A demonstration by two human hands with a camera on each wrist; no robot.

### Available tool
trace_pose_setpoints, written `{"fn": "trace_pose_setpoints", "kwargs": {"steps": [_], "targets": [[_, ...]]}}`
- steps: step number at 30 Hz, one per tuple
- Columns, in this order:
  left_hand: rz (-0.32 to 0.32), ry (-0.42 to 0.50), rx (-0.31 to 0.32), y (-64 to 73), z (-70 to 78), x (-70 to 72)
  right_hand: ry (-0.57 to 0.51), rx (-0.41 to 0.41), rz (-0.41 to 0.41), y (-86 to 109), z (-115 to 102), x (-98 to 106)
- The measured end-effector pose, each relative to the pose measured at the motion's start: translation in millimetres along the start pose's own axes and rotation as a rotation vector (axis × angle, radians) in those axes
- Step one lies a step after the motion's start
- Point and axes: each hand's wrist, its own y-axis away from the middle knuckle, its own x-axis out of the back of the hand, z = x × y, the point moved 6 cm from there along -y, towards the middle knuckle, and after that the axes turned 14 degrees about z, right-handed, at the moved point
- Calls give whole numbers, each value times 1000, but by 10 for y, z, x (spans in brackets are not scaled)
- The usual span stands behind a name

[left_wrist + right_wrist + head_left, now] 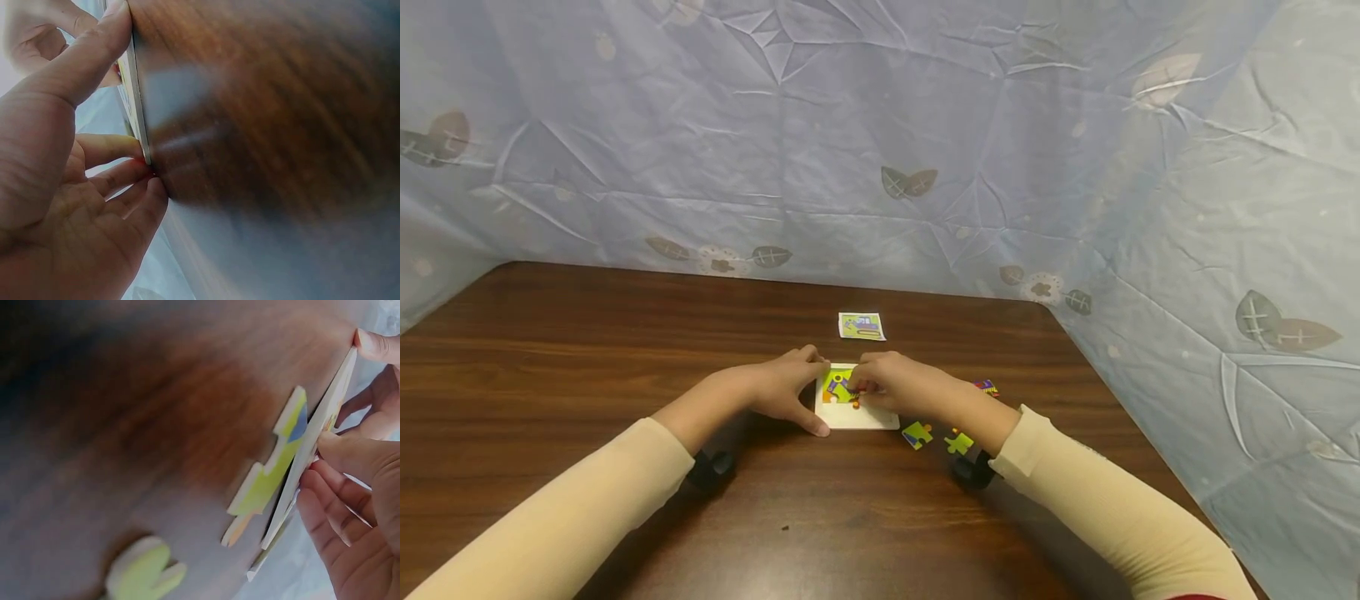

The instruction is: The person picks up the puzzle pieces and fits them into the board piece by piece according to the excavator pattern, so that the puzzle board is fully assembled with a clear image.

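Observation:
A white puzzle board (850, 418) lies on the table, its upper left part filled with green, yellow and purple pieces. My left hand (778, 387) grips the board's left side, thumb at the near corner and fingers at the far edge. Over the board's right half, my right hand (902, 383) pinches a small puzzle piece (862, 387) with reddish and purple colour, mostly covered by the fingers. In the right wrist view, the right thumb and fingertips are right at the board (304, 459).
Two green puzzle pieces (917, 434) lie just right of the board, near my right wrist. Partly behind the right forearm sits a red and purple piece (987, 387). A picture card (862, 326) with a vehicle rests beyond the board. Patterned cloth (850, 167) hangs behind the table.

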Motion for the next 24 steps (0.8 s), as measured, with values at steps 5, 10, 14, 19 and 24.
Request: {"fn": "trace_pose_setpoints", "kwargs": {"steps": [5, 10, 14, 19, 24], "targets": [[-11, 20, 6, 3, -11, -18, 14, 43, -26, 20, -18, 36], [-15, 15, 5, 10, -1, -4, -55, 82, 12, 82, 27, 218], [-14, 8, 16, 9, 3, 3, -41, 28, 66, 195, 198, 448], [-13, 10, 19, 14, 5, -1, 4, -96, 48, 460, 525, 652], [-17, 16, 25, 11, 3, -7, -5, -254, -15, 829, 890, 710]]}}
